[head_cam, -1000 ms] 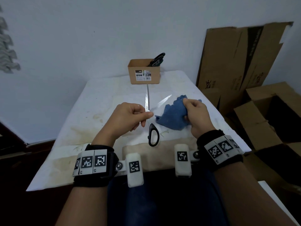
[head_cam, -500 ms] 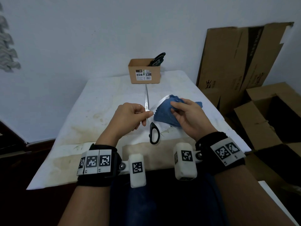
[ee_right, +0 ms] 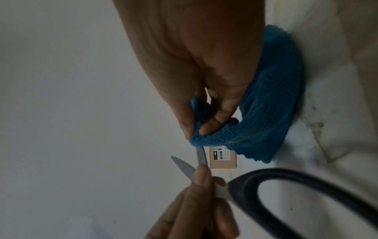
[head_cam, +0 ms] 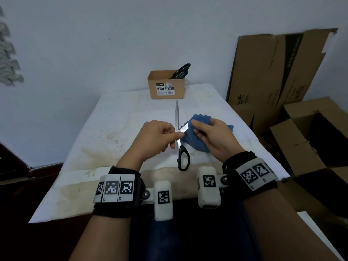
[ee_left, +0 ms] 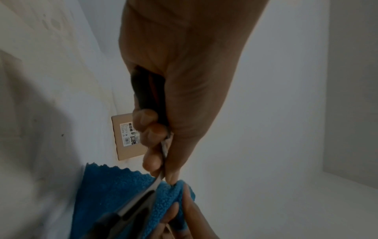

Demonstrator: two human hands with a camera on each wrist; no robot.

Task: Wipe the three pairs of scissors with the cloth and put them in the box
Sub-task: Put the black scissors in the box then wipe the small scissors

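My left hand (head_cam: 160, 136) pinches a pair of black-handled scissors (head_cam: 182, 155) near the pivot, blades spread apart. One blade (head_cam: 176, 115) points toward the brown box (head_cam: 166, 85). The other blade (ee_right: 201, 156) runs right into the blue cloth (head_cam: 195, 136), which my right hand (head_cam: 211, 134) pinches folded around it. In the left wrist view the left hand (ee_left: 163, 145) holds the scissors (ee_left: 141, 200) against the cloth (ee_left: 114, 194). The right hand (ee_right: 196, 122) grips the cloth (ee_right: 266, 113). Black scissor handles (head_cam: 181, 71) stick out of the box.
The table (head_cam: 113, 129) has a stained white cover. The box stands at its far edge by the wall. Flattened cardboard (head_cam: 273, 72) leans on the wall at the right, with open cartons (head_cam: 310, 132) on the floor beside the table.
My right hand has brought the cloth left from the table and wrapped it over the right-hand blade, sliding toward the pivot. The left hand holds the scissors nearly still.
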